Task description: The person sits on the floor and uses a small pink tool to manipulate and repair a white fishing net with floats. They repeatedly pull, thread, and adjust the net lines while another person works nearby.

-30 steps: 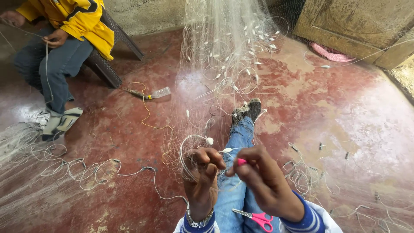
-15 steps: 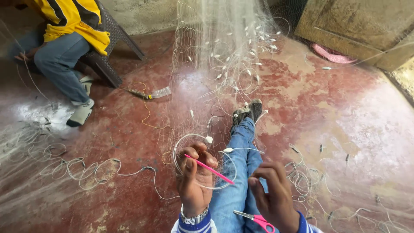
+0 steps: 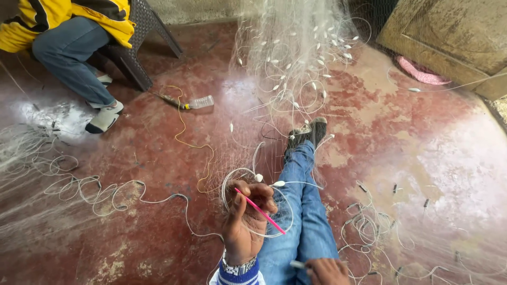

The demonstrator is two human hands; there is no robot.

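Left hand (image 3: 244,221): raised over the left thigh, at about 7 o'clock from frame centre; fingers curled shut around a pink netting needle and a bunch of mesh.
Pink netting needle (image 3: 260,211): thin rod, tilted; upper end at the hand's 11 o'clock, lower end pointing to 4 o'clock, over the jeans.
Right hand (image 3: 326,271): at the lower edge, 6 o'clock, cut off by the frame; fingers bent over a small pale piece. The grip is probably closed, but I cannot tell for sure.
Fishing net (image 3: 288,58): fine white mesh, hanging from 12 o'clock and spreading down to the left hand; small white floats are dotted through it.
Float line (image 3: 84,190): white cord in loops on the floor, running from 9 o'clock to the left hand.
Legs in jeans (image 3: 303,211): stretched out along the floor towards 12 o'clock, dark shoes (image 3: 309,132) at the far end, under the mesh.
Wristwatch (image 3: 238,266): metal band on the left wrist, above a striped cuff.
Floor (image 3: 401,148): worn red concrete with pale patches.
Plastic bottle (image 3: 199,102): lying on its side at 11 o'clock, a yellow cord (image 3: 182,129) trailing past it.
Other person (image 3: 68,37): seated on a chair at 10 o'clock, yellow jacket, jeans, well apart from the hands.
Pink cloth (image 3: 420,71): at 2 o'clock, beside a wooden panel (image 3: 454,31).
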